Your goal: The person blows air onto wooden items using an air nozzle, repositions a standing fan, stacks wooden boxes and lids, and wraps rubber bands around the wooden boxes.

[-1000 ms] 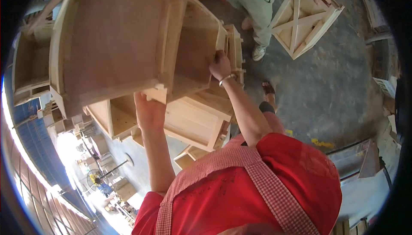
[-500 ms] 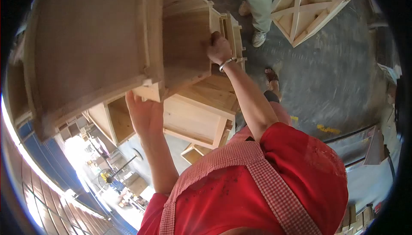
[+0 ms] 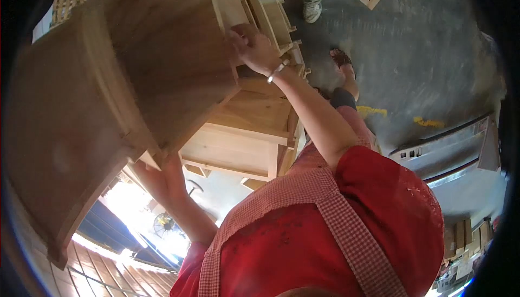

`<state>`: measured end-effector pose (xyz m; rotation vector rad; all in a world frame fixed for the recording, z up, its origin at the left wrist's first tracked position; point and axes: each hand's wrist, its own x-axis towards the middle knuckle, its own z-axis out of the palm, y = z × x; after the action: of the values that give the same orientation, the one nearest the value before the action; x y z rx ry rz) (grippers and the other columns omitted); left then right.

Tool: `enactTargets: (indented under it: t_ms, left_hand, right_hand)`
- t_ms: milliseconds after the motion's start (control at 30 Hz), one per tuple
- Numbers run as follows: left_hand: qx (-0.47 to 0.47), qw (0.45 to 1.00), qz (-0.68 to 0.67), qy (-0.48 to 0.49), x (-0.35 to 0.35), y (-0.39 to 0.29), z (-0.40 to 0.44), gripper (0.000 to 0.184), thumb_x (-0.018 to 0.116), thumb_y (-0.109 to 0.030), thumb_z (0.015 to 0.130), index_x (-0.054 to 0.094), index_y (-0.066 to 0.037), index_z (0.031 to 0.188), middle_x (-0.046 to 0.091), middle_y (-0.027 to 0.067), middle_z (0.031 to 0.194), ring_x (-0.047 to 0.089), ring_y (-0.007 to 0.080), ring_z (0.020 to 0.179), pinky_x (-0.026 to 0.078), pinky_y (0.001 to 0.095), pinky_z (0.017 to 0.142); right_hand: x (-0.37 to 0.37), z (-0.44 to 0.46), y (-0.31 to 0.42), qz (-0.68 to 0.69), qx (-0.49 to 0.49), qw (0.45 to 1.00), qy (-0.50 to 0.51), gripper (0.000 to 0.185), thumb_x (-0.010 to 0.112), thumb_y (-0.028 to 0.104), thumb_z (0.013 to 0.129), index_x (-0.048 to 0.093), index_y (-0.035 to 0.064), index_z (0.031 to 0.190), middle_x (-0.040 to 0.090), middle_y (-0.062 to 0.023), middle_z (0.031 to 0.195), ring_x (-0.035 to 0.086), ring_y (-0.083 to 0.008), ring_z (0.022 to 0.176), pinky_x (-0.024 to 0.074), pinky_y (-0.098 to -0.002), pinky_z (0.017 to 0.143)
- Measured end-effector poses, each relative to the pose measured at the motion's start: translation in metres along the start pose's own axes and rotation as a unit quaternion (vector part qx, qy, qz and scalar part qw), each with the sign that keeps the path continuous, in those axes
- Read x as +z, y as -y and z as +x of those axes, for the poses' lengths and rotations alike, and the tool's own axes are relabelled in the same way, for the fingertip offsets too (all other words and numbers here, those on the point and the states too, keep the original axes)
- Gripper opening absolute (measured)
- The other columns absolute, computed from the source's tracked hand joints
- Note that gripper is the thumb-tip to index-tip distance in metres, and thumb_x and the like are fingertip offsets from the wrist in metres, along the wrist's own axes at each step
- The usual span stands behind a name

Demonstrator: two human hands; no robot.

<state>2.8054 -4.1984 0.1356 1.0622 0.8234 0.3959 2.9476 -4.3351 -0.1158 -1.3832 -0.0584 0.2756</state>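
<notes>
A dark grey, scuffed floor [image 3: 406, 53] surrounds the yellow paint mark [image 3: 429, 122], with a second yellow streak [image 3: 372, 111] near it on the left. Just below and right of the mark is a long, pale, shiny panel [image 3: 441, 148] with dark edges; boxes [image 3: 461, 237] stand farther below. Well to the mark's lower left, a round-caged fan [image 3: 164, 224] shows beside glaring white light [image 3: 127, 199] and a blue surface [image 3: 105, 226]. Beyond these, farther down-left of the mark, runs a brownish ribbed surface [image 3: 108, 275], wall or roof unclear. Far up-left of it is slatted wood [image 3: 70, 1].
</notes>
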Motion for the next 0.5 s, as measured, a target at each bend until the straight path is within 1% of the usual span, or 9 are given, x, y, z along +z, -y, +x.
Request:
enactTargets:
  t_ms: [67,100,167,200,233,267,300,433,500]
  left_hand:
    - [-0.003,0.999,-0.043,-0.017,-0.012,-0.005,0.003,0.053,0.056,-0.026,0.087,0.039,-0.009,0.133,0.029,0.0161,0.141,0.023,0.0359,0.13,0.019,0.0553,0.107]
    - [0.072,0.975,0.206,-0.029,-0.008,-0.002,0.0,0.052,0.056,-0.024,0.087,0.038,-0.009,0.134,0.028,0.0163,0.142,0.022,0.0363,0.131,0.018,0.0557,0.107]
    - [0.172,0.816,0.551,-0.035,-0.001,0.003,-0.003,0.052,0.056,-0.02,0.087,0.037,-0.009,0.134,0.026,0.0165,0.142,0.019,0.0371,0.131,0.016,0.0562,0.107]
    - [0.203,0.731,0.65,-0.039,0.002,0.005,-0.002,0.052,0.056,-0.018,0.087,0.037,-0.008,0.135,0.025,0.0166,0.142,0.019,0.0373,0.131,0.015,0.0563,0.107]
    - [0.148,0.892,0.424,-0.043,0.004,0.003,0.002,0.062,0.061,-0.028,0.083,0.036,-0.005,0.134,0.031,0.0177,0.139,0.031,0.0365,0.124,0.027,0.0508,0.102]
    - [0.112,0.946,0.302,-0.039,0.008,0.002,0.002,0.068,0.064,-0.033,0.08,0.035,-0.004,0.134,0.033,0.0183,0.138,0.037,0.0361,0.12,0.033,0.048,0.1]
    - [0.077,0.981,0.173,-0.045,0.013,0.002,0.002,0.074,0.067,-0.038,0.078,0.034,-0.002,0.134,0.036,0.0188,0.136,0.044,0.0357,0.117,0.039,0.0453,0.098]
    - [-0.056,0.987,-0.138,0.053,0.026,0.004,-0.006,0.057,0.052,-0.016,0.09,0.026,-0.006,0.14,0.016,0.0161,0.146,0.011,0.0323,0.135,0.005,0.054,0.111]
    - [-0.064,0.986,-0.153,0.027,0.028,0.004,-0.004,0.058,0.053,-0.015,0.09,0.026,-0.006,0.14,0.016,0.0158,0.147,0.01,0.0319,0.135,0.005,0.0542,0.11]
  right_hand:
    - [-0.008,-0.002,-0.047,0.058,0.058,0.995,-0.048,0.044,0.052,0.03,0.088,0.049,-0.0055,0.113,0.059,-0.0212,0.095,0.061,-0.0301,0.08,0.0486,-0.0403,0.069]
    - [-0.015,0.005,-0.076,-0.128,0.085,0.983,-0.098,0.042,0.052,0.03,0.088,0.049,-0.0042,0.113,0.057,-0.0229,0.099,0.061,-0.031,0.083,0.0494,-0.0403,0.069]
    - [-0.018,0.017,-0.134,-0.307,0.115,0.933,-0.148,0.04,0.051,0.029,0.089,0.05,-0.003,0.113,0.056,-0.0246,0.103,0.061,-0.0319,0.085,0.0503,-0.0402,0.068]
    - [-0.013,0.018,-0.163,-0.435,0.052,0.899,-0.022,0.04,0.044,0.029,0.091,0.051,-0.0035,0.113,0.058,-0.0223,0.1,0.061,-0.0323,0.083,0.0485,-0.0426,0.075]
    - [-0.011,0.019,-0.175,-0.491,0.025,0.87,0.044,0.04,0.041,0.029,0.092,0.052,-0.0038,0.113,0.06,-0.0212,0.098,0.06,-0.0325,0.082,0.0476,-0.0438,0.078]
    - [-0.009,0.02,-0.186,-0.54,-0.009,0.835,0.106,0.041,0.038,0.029,0.094,0.052,-0.0041,0.113,0.061,-0.02,0.097,0.06,-0.0326,0.081,0.0467,-0.045,0.082]
    - [-0.008,0.025,-0.187,-0.428,0.083,0.892,0.115,0.04,0.037,0.026,0.094,0.052,-0.0039,0.115,0.061,-0.0203,0.097,0.061,-0.0331,0.082,0.0473,-0.0452,0.082]
    - [-0.005,0.029,-0.195,-0.232,0.213,0.943,0.108,0.045,0.046,0.022,0.087,0.039,0.0079,0.129,0.052,-0.0245,0.109,0.056,-0.0412,0.094,0.0481,-0.0471,0.077]
    - [-0.006,0.028,-0.198,-0.347,0.143,0.914,0.151,0.043,0.047,0.023,0.087,0.042,0.0077,0.127,0.054,-0.0239,0.108,0.056,-0.0405,0.094,0.0482,-0.0464,0.077]
